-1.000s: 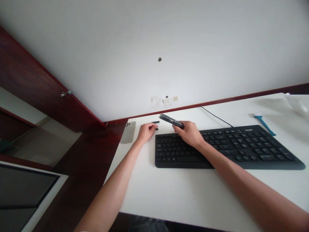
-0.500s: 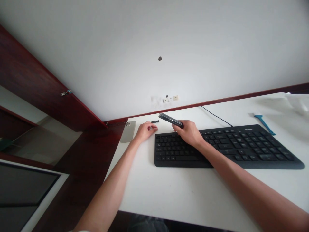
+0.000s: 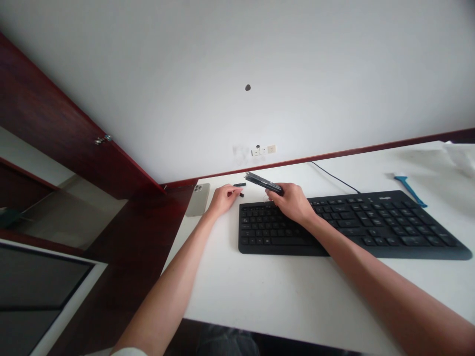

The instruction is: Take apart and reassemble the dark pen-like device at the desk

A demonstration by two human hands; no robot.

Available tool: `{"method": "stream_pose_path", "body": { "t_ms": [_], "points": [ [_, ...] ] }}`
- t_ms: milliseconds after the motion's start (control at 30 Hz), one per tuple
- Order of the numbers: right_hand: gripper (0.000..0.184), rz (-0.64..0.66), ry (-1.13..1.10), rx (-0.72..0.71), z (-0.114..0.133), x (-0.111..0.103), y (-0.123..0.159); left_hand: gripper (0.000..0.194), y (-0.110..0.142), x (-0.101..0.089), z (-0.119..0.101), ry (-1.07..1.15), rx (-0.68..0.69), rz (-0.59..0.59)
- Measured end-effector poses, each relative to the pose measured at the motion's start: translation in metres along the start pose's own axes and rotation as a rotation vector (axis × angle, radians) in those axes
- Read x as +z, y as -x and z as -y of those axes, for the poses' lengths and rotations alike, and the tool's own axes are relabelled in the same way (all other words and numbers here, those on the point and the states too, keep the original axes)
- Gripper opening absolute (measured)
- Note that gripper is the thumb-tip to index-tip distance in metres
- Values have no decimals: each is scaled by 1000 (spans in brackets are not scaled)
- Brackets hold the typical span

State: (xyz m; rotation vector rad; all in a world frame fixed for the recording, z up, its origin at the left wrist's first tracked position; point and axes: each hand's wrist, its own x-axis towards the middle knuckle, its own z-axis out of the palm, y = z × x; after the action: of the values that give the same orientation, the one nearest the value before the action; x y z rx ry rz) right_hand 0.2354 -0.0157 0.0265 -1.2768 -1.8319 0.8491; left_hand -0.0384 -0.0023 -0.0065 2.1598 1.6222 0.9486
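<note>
The right hand (image 3: 291,203) clenches a slim black device (image 3: 264,182) by one end, raised over the far edge of the black keyboard (image 3: 334,225). The left hand (image 3: 222,200) rests curled near the far edge of the bench (image 3: 260,291), just beside two small black pieces (image 3: 239,184); whether its fingers (image 3: 230,194) hold anything cannot be told. A pale smartphone (image 3: 198,199) lies at the bench's far left corner
</note>
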Motion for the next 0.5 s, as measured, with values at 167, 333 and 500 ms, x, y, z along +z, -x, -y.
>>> {"method": "stream_pose_path", "body": {
  "t_ms": [167,333,500],
  "points": [
    [26,1,-1,-3,0,0,0,19,0,-3,-3,20,1,-53],
    [27,-1,-6,-4,1,0,0,21,0,-1,-2,-21,15,26],
    [26,4,3,3,2,0,0,21,-1,2,-1,-37,-18,7]
  ]
}}
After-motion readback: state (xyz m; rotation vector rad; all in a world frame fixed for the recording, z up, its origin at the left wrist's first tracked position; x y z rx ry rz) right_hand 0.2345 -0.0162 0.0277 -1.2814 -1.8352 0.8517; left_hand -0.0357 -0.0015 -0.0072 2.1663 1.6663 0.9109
